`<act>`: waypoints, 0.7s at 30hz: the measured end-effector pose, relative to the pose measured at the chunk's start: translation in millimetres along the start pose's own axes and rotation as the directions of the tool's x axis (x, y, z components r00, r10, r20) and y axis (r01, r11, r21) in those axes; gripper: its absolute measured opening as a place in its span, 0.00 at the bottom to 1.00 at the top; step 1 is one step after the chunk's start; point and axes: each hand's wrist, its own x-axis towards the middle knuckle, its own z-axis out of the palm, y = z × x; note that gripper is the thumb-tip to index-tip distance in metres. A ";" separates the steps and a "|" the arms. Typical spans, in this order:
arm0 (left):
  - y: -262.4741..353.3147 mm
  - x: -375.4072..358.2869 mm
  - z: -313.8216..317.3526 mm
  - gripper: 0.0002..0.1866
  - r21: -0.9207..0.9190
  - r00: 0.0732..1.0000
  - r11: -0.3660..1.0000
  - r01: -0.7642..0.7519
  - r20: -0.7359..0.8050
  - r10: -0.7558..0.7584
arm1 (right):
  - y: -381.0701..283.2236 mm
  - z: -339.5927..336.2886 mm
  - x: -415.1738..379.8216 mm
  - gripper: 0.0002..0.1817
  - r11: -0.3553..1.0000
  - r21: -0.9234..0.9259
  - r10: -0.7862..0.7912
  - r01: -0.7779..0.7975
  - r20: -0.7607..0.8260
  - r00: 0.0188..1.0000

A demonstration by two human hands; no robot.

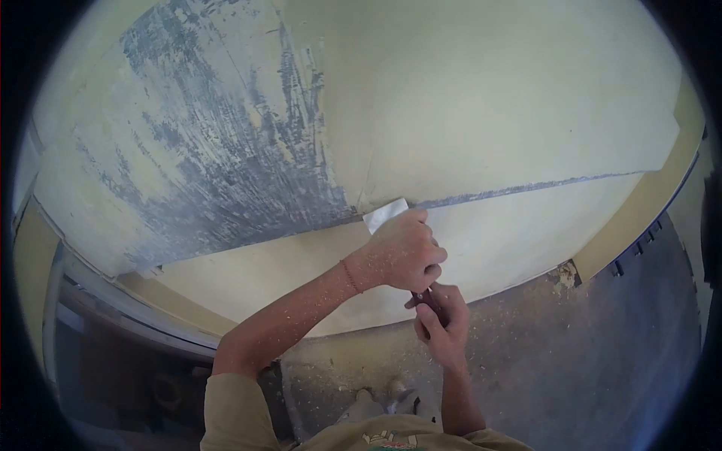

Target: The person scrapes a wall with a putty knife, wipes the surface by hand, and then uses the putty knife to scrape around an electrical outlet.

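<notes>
A flat metal scraper blade touches the wall at the lower end of the scraped area. My left hand is closed over the scraper, just behind the blade. Below it, my right hand wraps round the scraper's dark reddish handle. To the left of the blade, the wall shows a large grey patch with streaks of pale coating left on it. A narrow grey line runs right from the blade along the edge of the pale coating.
Pale flakes dot my left forearm and the floor. My shoes stand below the wall. A window or door frame is at the lower left. A yellowish trim board with a blue edge is at the right.
</notes>
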 end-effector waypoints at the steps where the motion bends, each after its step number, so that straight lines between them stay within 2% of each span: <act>1: 0.4 0.1 -1.9 0.11 -0.012 0.999 1.000 0.002 0.035 -0.001 | 0.2 3.2 -2.3 0.17 1.000 -0.019 0.014 -0.015 -0.061 0.998; 2: 1.1 0.3 -3.0 0.11 -0.023 0.998 1.000 0.006 0.069 -0.004 | 1.0 5.5 -4.0 0.15 0.999 -0.036 0.027 -0.032 -0.120 0.992; 3: 2.4 -0.2 -2.6 0.11 -0.020 0.998 1.000 0.013 0.065 -0.011 | 3.1 7.4 -5.5 0.15 0.999 -0.039 0.029 -0.034 -0.112 0.993; 8: 1.3 -0.8 1.2 0.10 0.025 0.993 0.998 0.053 0.105 -0.055 | 23.6 3.1 -1.1 0.10 0.997 -0.033 -0.069 0.064 -0.184 0.980; 12: 1.7 2.0 -2.6 0.10 0.009 0.986 0.999 0.045 0.158 -0.046 | 17.3 5.1 -0.1 0.10 0.999 -0.037 -0.025 0.018 -0.192 0.981; 15: -2.2 0.3 0.7 0.09 0.091 0.982 0.996 0.026 0.182 -0.043 | 31.1 0.7 8.0 0.09 0.997 -0.026 -0.080 0.077 -0.148 0.986; 17: -4.7 0.9 -5.9 0.10 0.100 0.997 0.994 -0.042 0.075 0.035 | 33.8 3.6 9.5 0.10 0.988 -0.036 -0.155 0.151 -0.167 0.974; 18: -7.0 2.3 -16.5 0.10 0.094 0.995 0.995 -0.041 0.091 0.033 | 28.2 8.0 14.5 0.10 0.989 -0.024 -0.145 0.143 -0.177 0.974; 20: -13.0 13.7 -62.7 0.11 0.246 0.997 0.969 -0.035 -0.059 0.050 | -1.8 28.4 45.2 0.10 0.983 0.025 -0.179 0.182 -0.099 0.979; 21: -16.8 15.7 -79.0 0.11 0.272 0.997 0.962 -0.024 -0.066 0.044 | -8.7 36.1 53.8 0.11 0.967 -0.014 -0.253 0.253 -0.068 0.965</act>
